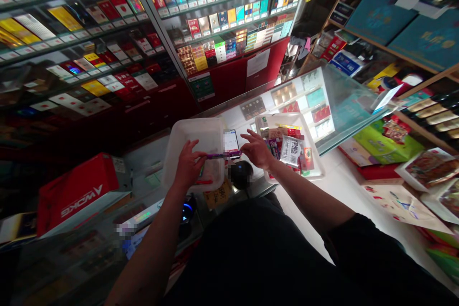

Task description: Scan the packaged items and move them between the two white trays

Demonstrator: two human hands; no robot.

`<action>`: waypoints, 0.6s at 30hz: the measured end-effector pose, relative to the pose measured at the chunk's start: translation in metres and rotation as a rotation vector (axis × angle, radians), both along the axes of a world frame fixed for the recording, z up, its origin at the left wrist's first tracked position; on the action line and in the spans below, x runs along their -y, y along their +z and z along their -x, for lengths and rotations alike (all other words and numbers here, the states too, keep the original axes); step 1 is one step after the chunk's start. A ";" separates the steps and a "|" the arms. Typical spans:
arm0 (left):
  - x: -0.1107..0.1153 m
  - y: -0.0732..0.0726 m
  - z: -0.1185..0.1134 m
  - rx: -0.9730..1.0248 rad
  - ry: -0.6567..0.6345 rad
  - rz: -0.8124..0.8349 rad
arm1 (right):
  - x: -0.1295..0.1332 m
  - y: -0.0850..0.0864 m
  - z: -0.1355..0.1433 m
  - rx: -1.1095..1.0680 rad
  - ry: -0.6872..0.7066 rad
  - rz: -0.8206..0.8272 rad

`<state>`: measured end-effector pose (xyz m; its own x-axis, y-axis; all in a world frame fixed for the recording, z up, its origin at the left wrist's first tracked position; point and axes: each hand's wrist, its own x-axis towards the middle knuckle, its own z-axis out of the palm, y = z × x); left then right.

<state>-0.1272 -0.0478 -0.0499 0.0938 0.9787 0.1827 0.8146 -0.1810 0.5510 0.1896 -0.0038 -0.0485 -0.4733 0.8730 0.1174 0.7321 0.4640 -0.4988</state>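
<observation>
My left hand (188, 164) pinches one end of a slim purple stick-shaped packet (218, 156) between thumb and fingertip. At its other end, my right hand (256, 150) grips it the same way, its remaining fingers raised. The packet stretches level between the two hands, above a phone (231, 142) lying on the glass counter. Beneath my left hand is a translucent white plastic tub (174, 136) with a few thin coloured items at its bottom. Beside my right hand sits a white tray (317, 165) holding several small packets, among them a silver one with a barcode (291, 151).
The glass display counter (333, 91) runs to the upper right. A red box (77, 193) stands on the left. Behind the counter rise shelves of small boxes (229, 16). Snack boxes (387, 146) are stacked on the right. A dark round object (241, 174) lies near my body.
</observation>
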 end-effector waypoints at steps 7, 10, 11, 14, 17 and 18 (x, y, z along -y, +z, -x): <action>0.000 0.013 -0.009 0.027 0.012 -0.012 | 0.000 0.011 -0.007 -0.068 -0.034 -0.048; -0.001 0.020 -0.017 0.030 0.004 -0.026 | -0.002 0.015 -0.013 -0.093 -0.064 -0.071; -0.002 0.022 -0.020 0.031 0.000 -0.030 | -0.003 0.015 -0.016 -0.108 -0.073 -0.081; -0.005 0.030 -0.031 0.038 -0.017 -0.046 | -0.008 0.015 -0.026 -0.165 -0.088 -0.136; -0.007 0.037 -0.044 0.048 -0.046 -0.051 | -0.013 0.017 -0.038 -0.186 -0.107 -0.189; -0.008 0.040 -0.049 0.054 -0.059 -0.049 | -0.015 0.017 -0.043 -0.185 -0.115 -0.198</action>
<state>-0.0778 -0.0398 -0.0100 0.1394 0.9616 0.2366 0.7709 -0.2554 0.5835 0.2327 0.0115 -0.0312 -0.3268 0.8714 0.3658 0.6907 0.4844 -0.5369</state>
